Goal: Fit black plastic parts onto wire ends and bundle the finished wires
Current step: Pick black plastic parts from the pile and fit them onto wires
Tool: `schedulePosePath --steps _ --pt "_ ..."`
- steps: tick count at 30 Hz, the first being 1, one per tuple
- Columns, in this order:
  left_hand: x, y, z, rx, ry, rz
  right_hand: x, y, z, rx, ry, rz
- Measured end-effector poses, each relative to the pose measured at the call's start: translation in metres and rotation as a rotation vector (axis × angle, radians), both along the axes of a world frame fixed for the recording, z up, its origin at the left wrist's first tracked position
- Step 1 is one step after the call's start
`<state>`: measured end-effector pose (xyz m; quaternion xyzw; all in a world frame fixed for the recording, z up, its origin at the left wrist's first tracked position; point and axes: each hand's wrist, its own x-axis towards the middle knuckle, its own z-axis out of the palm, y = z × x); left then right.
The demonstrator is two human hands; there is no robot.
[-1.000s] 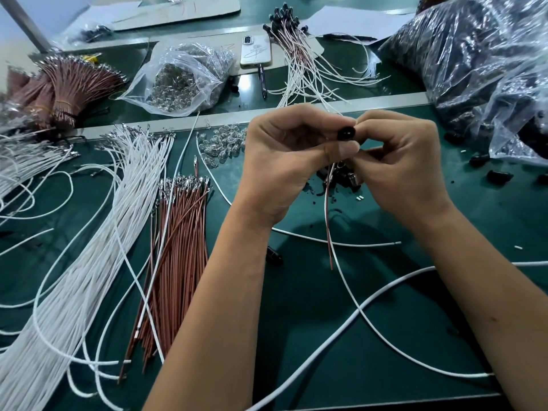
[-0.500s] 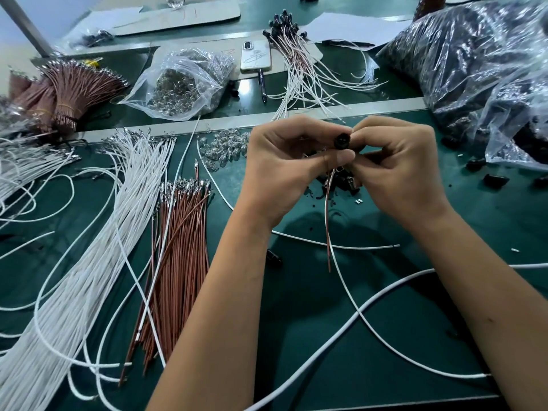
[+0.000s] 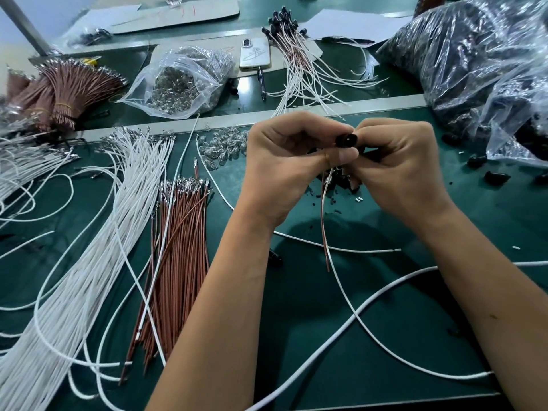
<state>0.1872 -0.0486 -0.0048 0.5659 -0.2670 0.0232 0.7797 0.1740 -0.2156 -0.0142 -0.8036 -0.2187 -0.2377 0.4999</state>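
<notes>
The fingertips of both hands crowd together, so how the wire ends enter the black plastic part (image 3: 346, 140) is hidden; only its round dark top shows between the knuckles. The left hand (image 3: 284, 167) has its fingers curled, thumb pressed across just under the part, pinching it and the wires. The right hand (image 3: 397, 170) is curled too, its fingertips pinching the part from the other side. Below the thumbs a brown wire (image 3: 323, 221) and a thin white wire (image 3: 344, 292) hang down together to the green worktop (image 3: 370, 336); the brown one ends short, the white one runs on toward the right edge. Behind the hands small black pieces (image 3: 347, 182) lie half covered and hard to make out. At the far side a fanned bundle of finished wires (image 3: 296, 54) with black caps lies by a phone (image 3: 255, 53). The large plastic bag (image 3: 480, 60) on the right is cut off by the frame, its dark contents blurred
</notes>
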Motion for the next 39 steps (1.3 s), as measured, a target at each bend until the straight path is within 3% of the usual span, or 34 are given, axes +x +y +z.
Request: schedulePosePath --steps 12,18,27,39 --pt "0.0 -0.004 -0.002 -0.077 0.043 0.02 0.001 0.002 -0.001 -0.009 0.022 -0.015" --pt "0.005 -0.003 -0.002 -0.087 0.292 0.117 0.003 -0.003 -0.005 0.069 0.306 0.063" --pt "0.009 0.003 -0.004 -0.073 0.594 0.042 0.006 -0.001 -0.013 0.217 0.485 0.097" --pt "0.009 -0.002 -0.009 0.049 0.55 0.111 0.005 0.008 -0.017 0.31 0.58 0.123"
